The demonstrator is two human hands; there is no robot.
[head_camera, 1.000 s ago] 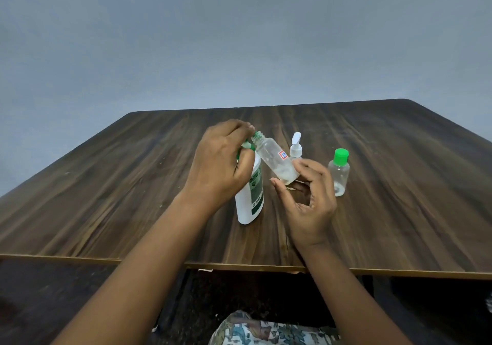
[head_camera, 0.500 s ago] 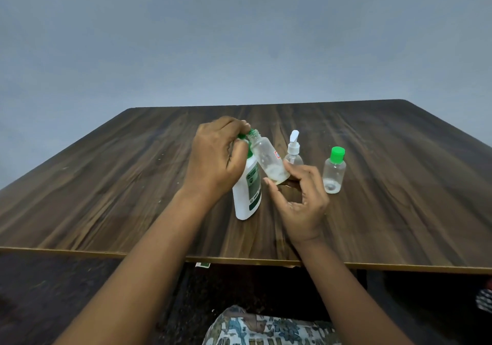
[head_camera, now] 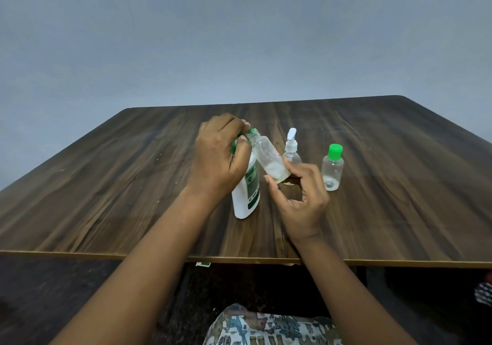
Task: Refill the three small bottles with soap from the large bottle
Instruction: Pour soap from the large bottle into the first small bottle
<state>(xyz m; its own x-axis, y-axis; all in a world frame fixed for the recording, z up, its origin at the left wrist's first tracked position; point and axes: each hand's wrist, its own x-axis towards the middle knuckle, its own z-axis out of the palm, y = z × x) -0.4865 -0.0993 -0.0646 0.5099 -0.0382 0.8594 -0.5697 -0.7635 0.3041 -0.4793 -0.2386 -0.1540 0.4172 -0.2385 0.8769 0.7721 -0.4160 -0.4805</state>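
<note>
My right hand holds a small clear bottle by its base, tilted with its neck up and to the left. A little soap lies in its bottom. My left hand is pinched at that bottle's bare threaded neck, with a bit of green cap showing between the fingers. The large white bottle with a green label stands upright behind my left hand, its top hidden. A small pump bottle and a small green-capped bottle, both nearly empty, stand to the right.
Everything rests on a dark wooden table, whose near edge runs just under my forearms. A plain grey wall rises behind it. Patterned cloth on my lap shows at the bottom.
The green cap seen on the tilted bottle's neck earlier is gone from it, and bare threads show. Both hands stay in about the same place.
</note>
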